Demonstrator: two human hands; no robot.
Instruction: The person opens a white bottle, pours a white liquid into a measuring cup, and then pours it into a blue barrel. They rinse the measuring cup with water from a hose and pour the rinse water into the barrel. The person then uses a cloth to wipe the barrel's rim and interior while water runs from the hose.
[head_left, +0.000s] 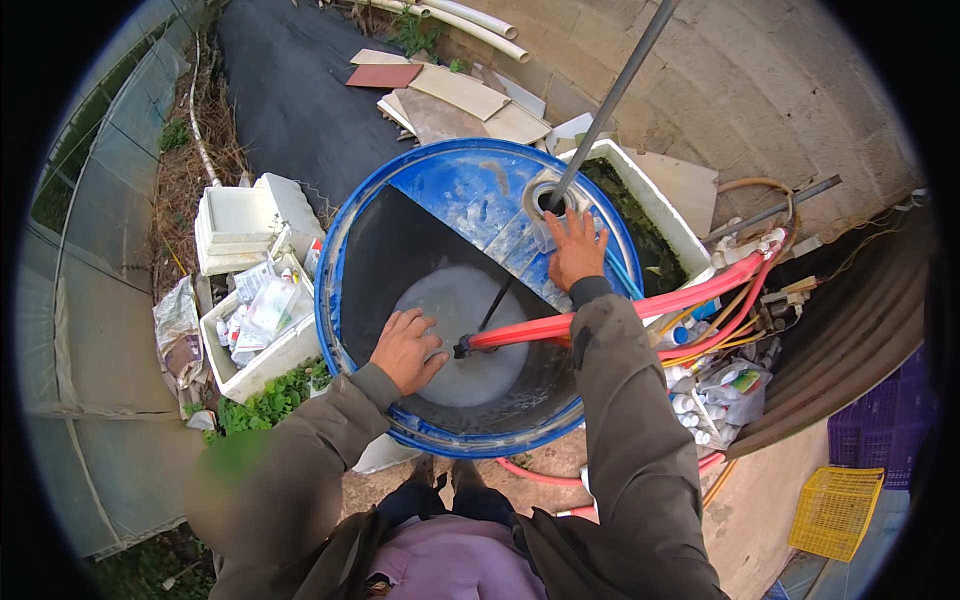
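Note:
A large blue drum stands in front of me, with cloudy whitish liquid at its bottom. A blue half lid covers its far right part. My right hand lies on that lid, fingers spread beside a pale ring around a long grey pole. My left hand hangs open over the near left part of the drum, holding nothing. Between the hands a red hose reaches in, its dark end above the liquid. A thin dark rod below the lid slants into the liquid.
A white foam box of bottles and bags sits at the left. Behind the drum lie stacked boards. On the right are a foam trough of dark water, coiled hoses, bottles and a yellow crate. A block wall rises behind.

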